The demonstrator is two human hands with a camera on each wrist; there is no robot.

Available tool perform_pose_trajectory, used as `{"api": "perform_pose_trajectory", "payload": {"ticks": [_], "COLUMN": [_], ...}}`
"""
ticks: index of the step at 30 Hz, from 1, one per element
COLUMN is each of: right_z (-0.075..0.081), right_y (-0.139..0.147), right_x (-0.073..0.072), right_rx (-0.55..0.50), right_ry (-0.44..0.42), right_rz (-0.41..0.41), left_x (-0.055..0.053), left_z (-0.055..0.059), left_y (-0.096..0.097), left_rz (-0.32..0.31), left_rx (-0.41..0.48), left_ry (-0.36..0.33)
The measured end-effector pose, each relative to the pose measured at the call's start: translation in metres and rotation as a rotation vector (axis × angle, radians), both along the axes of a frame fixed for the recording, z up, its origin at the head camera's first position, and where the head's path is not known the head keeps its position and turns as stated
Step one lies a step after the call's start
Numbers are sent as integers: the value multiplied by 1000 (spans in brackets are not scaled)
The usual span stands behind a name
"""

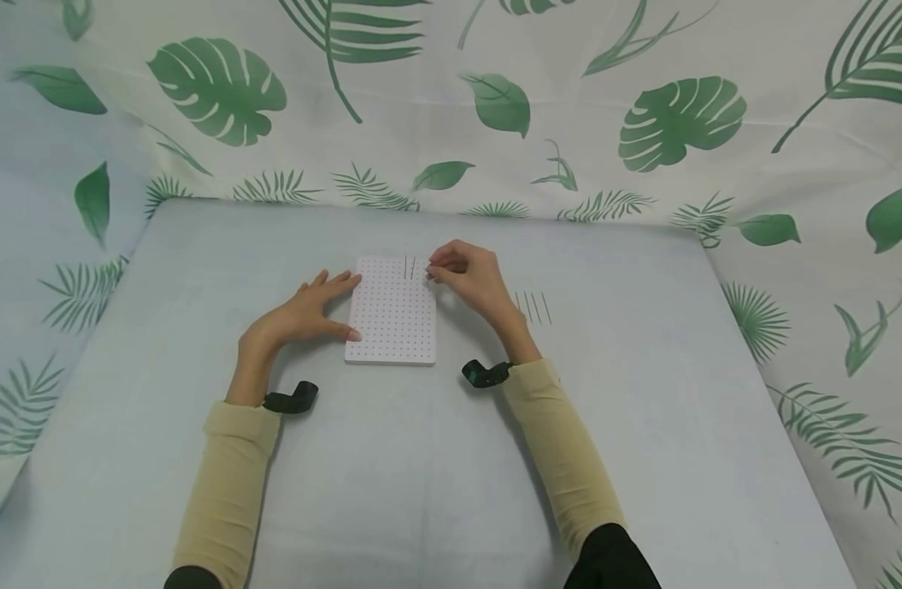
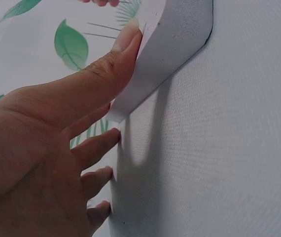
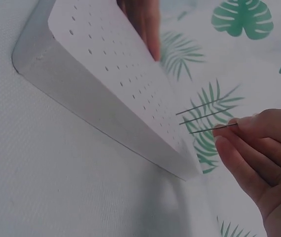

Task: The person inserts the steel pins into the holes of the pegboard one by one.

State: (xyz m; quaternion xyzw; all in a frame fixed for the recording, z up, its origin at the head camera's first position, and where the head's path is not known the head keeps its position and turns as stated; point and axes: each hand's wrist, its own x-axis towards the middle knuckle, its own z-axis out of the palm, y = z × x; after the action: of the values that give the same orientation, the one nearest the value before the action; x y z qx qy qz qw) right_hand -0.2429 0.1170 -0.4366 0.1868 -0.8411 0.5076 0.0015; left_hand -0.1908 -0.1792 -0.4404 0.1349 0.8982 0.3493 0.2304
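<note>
A white board dotted with rows of small holes lies flat on the table. Two thin dark pins stand upright in it near its far edge. My right hand is over the far right corner, its thumb and fingertips pinching a third thin pin whose lower end is right at the board's surface. Along the left side, my left hand spreads its fingers, the thumb resting on the board's near left edge and the other fingertips by its far left side.
To the right of the board, partly behind my right wrist, several more thin pins lie side by side on the pale table. A leaf-patterned cloth hangs behind the table. Each wrist carries a black camera.
</note>
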Motion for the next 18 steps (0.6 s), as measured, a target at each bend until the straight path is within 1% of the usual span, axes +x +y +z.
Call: {"api": "perform_pose_trajectory", "payload": {"ticks": [4, 11, 18], "right_z": [-1, -4, -6], "right_y": [-4, -11, -17], "right_x": [-2, -5, -6], "right_rx": [-29, -8, -32], "right_ry": [5, 14, -19], "right_rz": [0, -12, -22], "left_x": [0, 0, 0], "left_z": [0, 1, 1], "left_y": [0, 0, 0], "left_rz": [2, -1, -1], "left_rx": [-5, 0, -6], "left_ry": [3, 9, 6]}}
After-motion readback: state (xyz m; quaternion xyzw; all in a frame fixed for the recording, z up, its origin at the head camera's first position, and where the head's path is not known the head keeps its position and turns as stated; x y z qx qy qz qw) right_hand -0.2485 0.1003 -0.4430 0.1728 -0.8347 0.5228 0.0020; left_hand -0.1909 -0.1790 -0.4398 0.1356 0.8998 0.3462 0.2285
